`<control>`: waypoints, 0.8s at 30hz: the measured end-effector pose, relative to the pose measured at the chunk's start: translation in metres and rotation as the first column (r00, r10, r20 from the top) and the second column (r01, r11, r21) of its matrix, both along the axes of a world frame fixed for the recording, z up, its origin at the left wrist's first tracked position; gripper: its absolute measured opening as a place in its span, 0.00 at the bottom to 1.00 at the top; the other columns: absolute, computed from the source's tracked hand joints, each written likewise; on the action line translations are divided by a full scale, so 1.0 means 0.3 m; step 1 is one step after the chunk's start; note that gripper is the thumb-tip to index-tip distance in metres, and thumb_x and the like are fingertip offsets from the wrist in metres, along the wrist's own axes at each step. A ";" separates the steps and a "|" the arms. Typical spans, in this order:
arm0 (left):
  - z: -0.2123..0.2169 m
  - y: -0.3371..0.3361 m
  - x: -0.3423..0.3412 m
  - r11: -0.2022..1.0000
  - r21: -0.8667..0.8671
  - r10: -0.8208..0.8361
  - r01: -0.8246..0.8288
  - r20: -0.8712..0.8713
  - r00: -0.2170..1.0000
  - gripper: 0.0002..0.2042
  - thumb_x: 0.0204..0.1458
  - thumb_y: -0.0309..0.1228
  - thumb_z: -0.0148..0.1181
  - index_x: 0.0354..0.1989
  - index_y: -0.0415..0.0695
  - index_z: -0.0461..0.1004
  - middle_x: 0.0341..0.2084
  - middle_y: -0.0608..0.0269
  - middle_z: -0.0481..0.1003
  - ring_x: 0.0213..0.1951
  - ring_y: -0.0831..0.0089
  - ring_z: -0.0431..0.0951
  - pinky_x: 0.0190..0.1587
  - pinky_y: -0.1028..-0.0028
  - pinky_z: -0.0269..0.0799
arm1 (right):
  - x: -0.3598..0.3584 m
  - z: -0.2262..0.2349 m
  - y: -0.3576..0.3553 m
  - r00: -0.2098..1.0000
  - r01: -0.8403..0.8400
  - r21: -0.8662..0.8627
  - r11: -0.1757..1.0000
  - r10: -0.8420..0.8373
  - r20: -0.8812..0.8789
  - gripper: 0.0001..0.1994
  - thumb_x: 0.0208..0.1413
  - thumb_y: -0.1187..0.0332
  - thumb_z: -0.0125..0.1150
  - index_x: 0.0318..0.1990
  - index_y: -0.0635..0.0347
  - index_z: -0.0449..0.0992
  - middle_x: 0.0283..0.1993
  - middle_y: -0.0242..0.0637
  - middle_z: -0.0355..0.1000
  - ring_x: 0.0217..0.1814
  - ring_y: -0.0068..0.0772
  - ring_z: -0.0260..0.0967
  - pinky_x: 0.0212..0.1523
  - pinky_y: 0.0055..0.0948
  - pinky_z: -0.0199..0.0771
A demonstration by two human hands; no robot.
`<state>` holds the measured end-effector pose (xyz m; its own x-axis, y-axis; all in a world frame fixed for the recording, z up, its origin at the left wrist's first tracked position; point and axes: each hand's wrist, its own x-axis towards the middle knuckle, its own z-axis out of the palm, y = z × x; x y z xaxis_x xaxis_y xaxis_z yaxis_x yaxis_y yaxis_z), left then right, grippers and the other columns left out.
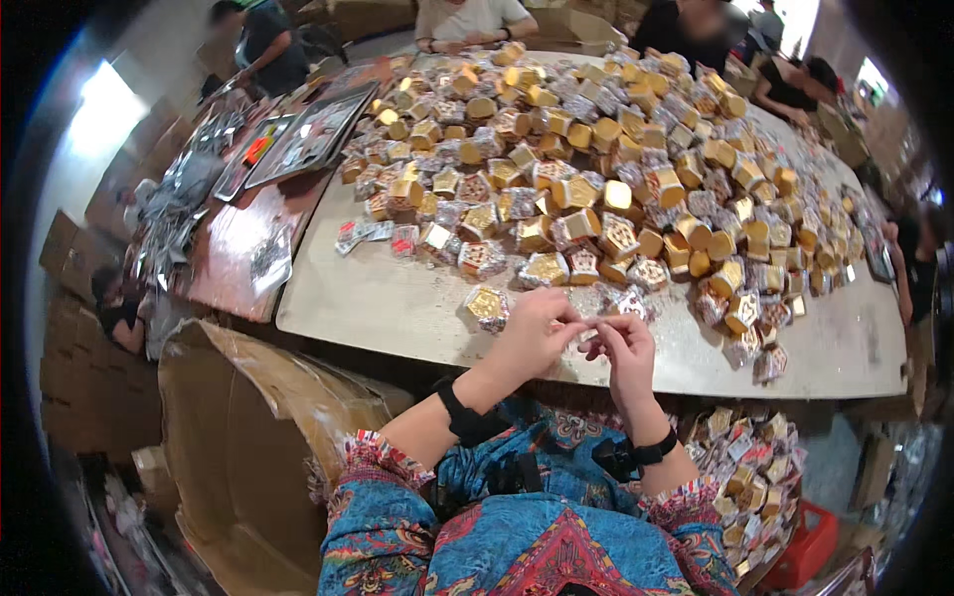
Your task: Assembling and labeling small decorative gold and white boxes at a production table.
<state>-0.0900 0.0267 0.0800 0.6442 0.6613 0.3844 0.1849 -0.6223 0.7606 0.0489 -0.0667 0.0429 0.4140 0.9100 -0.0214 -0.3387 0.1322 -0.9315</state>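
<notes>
- Two hands meet at the near edge of a pale table (397,308): left hand (532,333) and right hand (626,353) each pinch, in a closed grip, one small pale wrapper (593,331).
- Gold-and-red folded boxes (596,149) heap just beyond them.

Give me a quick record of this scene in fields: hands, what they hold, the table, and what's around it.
left hand: raised over the table's near edge, fingers pinched on a small pale item
right hand: meets the left hand on the same small pale item, too small to identify
table: pale round top, near part bare
on table: big heap of small gold and patterned boxes
nearest box: single gold box just left of the hands
lower right: red crate holding more boxes
left: large open cardboard box
</notes>
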 end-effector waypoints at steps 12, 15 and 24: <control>0.076 -0.010 -0.036 0.765 0.579 -0.163 0.284 -0.252 0.954 0.08 0.41 0.29 0.58 0.32 0.46 0.72 0.27 0.65 0.66 0.36 0.67 0.69 0.51 0.61 0.60 | 0.044 -0.004 -0.030 0.959 -0.284 -0.093 0.954 0.283 -0.027 0.02 0.51 0.78 0.58 0.29 0.68 0.73 0.28 0.38 0.73 0.28 0.26 0.71 0.32 0.25 0.73; 0.071 -0.016 -0.035 0.614 0.728 -0.109 0.304 -0.304 0.947 0.11 0.42 0.30 0.57 0.36 0.46 0.72 0.28 0.64 0.66 0.37 0.67 0.70 0.52 0.59 0.60 | 0.060 -0.025 -0.035 0.950 -0.307 -0.162 0.938 0.312 0.002 0.02 0.50 0.78 0.59 0.30 0.68 0.74 0.27 0.37 0.74 0.27 0.26 0.72 0.31 0.25 0.74; -0.050 -0.011 -0.043 0.961 0.163 -0.175 0.222 -0.262 0.949 0.05 0.40 0.27 0.59 0.26 0.41 0.74 0.23 0.58 0.70 0.31 0.60 0.73 0.36 0.68 0.69 | 0.033 0.000 -0.021 0.914 -0.331 -0.270 0.904 0.378 0.146 0.02 0.50 0.78 0.59 0.31 0.68 0.75 0.27 0.36 0.74 0.26 0.25 0.72 0.29 0.23 0.73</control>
